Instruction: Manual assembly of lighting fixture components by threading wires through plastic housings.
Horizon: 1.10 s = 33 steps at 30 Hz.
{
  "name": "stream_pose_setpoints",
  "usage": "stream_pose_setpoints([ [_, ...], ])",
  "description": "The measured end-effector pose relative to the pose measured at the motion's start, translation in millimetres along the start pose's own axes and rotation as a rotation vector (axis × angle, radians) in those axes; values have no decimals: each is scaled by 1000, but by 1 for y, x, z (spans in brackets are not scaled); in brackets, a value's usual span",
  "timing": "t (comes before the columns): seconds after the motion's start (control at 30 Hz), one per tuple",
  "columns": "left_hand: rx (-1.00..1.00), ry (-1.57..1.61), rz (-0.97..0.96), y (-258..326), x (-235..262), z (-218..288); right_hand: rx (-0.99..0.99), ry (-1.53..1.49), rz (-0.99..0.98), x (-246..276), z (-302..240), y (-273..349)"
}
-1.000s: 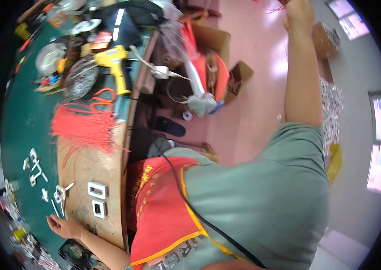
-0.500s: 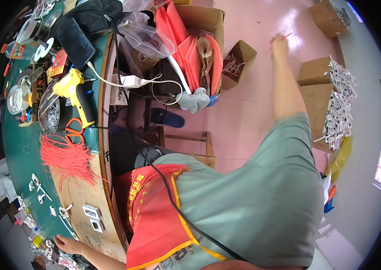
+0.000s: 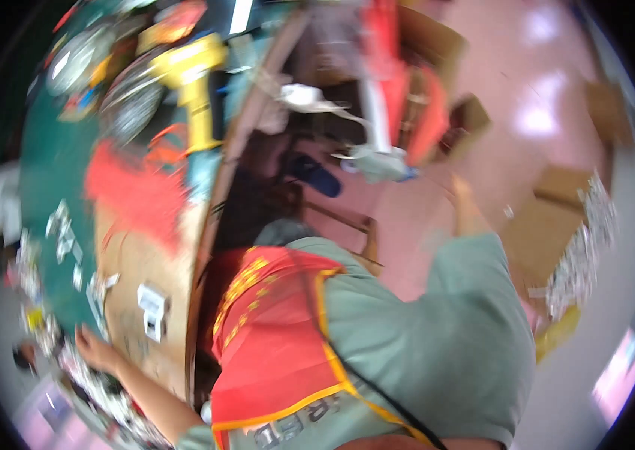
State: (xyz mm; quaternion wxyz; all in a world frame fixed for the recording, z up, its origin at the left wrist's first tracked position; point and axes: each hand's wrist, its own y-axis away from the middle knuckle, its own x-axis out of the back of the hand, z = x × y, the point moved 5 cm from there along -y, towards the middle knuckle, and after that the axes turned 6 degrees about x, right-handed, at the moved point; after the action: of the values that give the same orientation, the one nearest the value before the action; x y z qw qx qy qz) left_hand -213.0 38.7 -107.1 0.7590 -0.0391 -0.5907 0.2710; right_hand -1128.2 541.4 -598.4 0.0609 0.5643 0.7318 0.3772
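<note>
Frankly, from here I cannot tell through the blur whether the grip of the left hand or right hand is spread or pinching; white parts lie on the counter near the left, where a careless sweep could scatter them.

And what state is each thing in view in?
Left hand: open, nothing seen in it
Right hand: blurred, grip unclear
Yellow-and-black pistol-shaped glue gun: lying on the green bench
Thin red strands: heaped loosely
Orange-handled scissors: lying down, blades unclear
Two white rectangular plastic frames: lying close together
Brown cardboard box: open, heaped with white parts
Dark blue slipper: on the pink floor
</note>
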Motion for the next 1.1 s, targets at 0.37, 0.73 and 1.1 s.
stream_pose_setpoints([
  [0.37,-195,67,-90,0,2,38,662,-166,311,15,-221,29],
  [0.73,-288,166,-295,2,-12,46,1649,120,-344,-276,-456,518],
  [1.1,-493,355,-17,27,27,75,2425,298,-1048,-467,-337,793],
])
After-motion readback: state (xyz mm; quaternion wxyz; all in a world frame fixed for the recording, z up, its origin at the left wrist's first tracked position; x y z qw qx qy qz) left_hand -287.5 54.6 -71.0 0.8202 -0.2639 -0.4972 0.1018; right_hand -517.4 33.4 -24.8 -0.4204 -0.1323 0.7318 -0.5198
